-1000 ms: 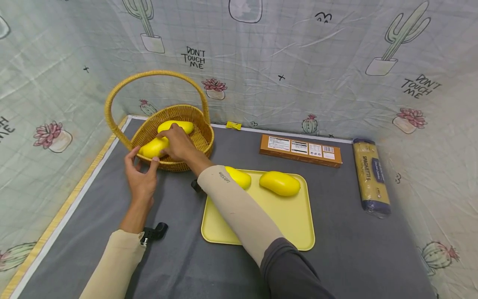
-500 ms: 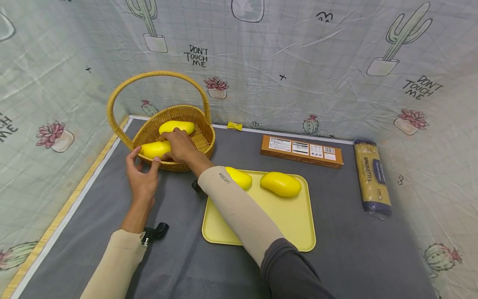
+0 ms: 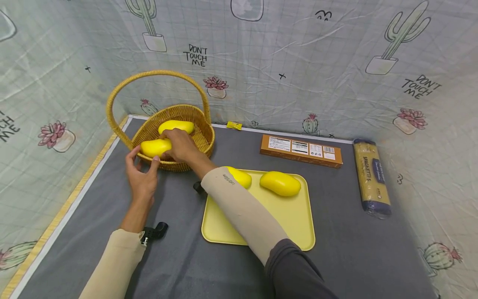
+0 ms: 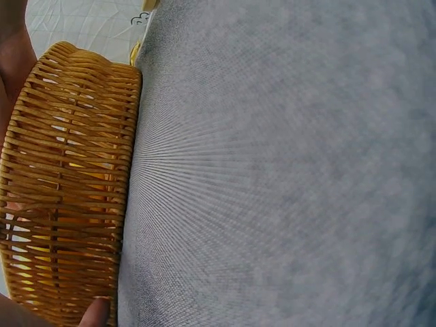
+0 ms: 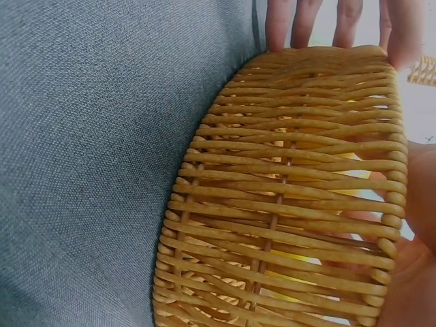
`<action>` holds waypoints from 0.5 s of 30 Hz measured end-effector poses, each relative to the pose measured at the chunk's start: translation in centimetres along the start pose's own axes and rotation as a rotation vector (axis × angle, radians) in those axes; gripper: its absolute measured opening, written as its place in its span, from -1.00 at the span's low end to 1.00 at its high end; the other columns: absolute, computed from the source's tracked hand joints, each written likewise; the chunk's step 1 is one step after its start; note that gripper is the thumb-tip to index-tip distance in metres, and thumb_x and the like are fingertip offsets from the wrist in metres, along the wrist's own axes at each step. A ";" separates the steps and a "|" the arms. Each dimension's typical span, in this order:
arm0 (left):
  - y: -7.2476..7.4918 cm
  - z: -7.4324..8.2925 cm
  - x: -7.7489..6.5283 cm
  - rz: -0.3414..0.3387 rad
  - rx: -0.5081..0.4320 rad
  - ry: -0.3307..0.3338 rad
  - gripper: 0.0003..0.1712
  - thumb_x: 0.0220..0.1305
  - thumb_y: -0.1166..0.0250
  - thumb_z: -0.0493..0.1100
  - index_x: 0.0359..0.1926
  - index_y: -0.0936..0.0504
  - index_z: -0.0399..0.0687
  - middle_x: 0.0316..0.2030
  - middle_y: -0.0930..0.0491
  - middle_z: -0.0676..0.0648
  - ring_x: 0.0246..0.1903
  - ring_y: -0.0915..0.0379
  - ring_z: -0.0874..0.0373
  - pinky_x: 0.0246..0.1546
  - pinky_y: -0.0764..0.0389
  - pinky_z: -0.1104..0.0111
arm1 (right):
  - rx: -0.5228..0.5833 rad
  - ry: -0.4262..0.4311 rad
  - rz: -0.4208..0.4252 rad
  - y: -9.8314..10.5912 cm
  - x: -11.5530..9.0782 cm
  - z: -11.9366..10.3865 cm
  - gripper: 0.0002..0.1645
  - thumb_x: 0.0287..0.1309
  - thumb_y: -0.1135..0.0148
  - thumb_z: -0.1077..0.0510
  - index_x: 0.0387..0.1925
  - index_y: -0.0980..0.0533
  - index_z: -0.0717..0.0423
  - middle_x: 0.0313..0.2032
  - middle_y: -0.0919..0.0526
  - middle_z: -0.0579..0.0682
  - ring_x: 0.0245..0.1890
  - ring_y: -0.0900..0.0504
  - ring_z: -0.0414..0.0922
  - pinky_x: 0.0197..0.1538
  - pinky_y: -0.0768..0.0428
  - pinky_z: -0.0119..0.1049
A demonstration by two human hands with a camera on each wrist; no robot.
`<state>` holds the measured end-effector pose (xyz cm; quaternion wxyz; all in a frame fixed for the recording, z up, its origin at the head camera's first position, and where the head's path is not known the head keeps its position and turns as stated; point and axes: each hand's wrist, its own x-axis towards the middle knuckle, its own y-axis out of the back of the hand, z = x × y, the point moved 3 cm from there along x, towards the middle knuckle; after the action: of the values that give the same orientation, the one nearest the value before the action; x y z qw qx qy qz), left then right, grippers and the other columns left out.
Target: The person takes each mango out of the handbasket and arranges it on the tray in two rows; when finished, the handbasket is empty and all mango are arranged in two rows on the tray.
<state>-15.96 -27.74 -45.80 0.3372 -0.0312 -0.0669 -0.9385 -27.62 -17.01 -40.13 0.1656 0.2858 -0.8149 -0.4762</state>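
In the head view, the wicker basket (image 3: 171, 166) with its tall arched handle stands at the back left. Inside it lie a yellow mango (image 3: 175, 125) at the back and another mango (image 3: 154, 148) along the near left rim. My right hand (image 3: 180, 145) reaches in and holds the right end of the nearer mango with curled fingers; some fingertips are hidden. With thumb and fingers spread, my left hand (image 3: 142, 176) touches the outside of the basket at its near left. Its fingers (image 5: 308, 20) look fairly straight against the wicker in the right wrist view.
A yellow tray (image 3: 278, 224) bears a mango (image 3: 280, 183) and another mango (image 3: 240, 177) partly covered by my right sleeve. Behind it lies a brown box (image 3: 300, 150). A spaghetti pack (image 3: 370, 176) lies at the right. Patterned cloth (image 3: 261, 83) hangs behind.
The nearer mango has turned from a slant to nearly level along the basket's rim. My right hand has shifted slightly rightward on it. The left hand has stayed in place.
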 end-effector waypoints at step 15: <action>0.0 0.0 0.5 -0.012 0.012 0.031 -0.25 0.45 -0.37 -0.08 0.55 -0.28 0.23 0.63 -0.09 0.04 0.61 -0.07 -0.10 0.56 -0.30 -0.09 | 0.108 -0.068 0.081 1.9 -1.6 0.2 -0.26 0.23 -0.53 -0.14 0.40 -0.54 -0.12 0.26 -0.63 -0.13 0.20 -0.59 -0.20 0.20 -0.57 -0.38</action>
<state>-16.34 -28.05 -45.73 0.3329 -0.0142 -0.0675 -0.9404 -27.06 -15.10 -38.55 0.1416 0.2447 -0.8555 -0.4339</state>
